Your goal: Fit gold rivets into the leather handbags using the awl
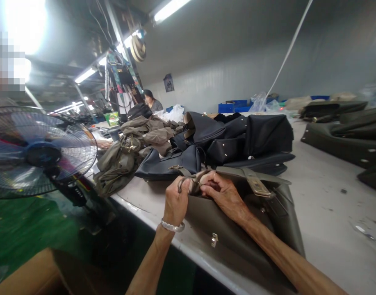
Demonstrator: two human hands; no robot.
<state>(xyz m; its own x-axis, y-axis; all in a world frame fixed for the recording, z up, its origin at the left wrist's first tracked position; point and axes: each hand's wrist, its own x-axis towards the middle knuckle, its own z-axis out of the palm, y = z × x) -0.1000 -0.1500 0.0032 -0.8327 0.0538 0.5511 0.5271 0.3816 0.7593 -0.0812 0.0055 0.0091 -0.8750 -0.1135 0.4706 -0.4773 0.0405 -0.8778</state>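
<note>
An olive-brown bag with a metal clasp lies at the table's near edge, its flap folded back and a gold buckle on the strap. My left hand, wearing a bracelet, grips the bunched beige lining at the bag's opening. Just right of it, my right hand pinches the same lining between thumb and fingers. The fabric between both hands is crumpled, and what lies inside the bag is hidden.
Black bags are heaped behind the bag, with loose olive-grey fabric to their left. More dark green bags lie at right, near a metal tool. A fan stands at left; a person is in back.
</note>
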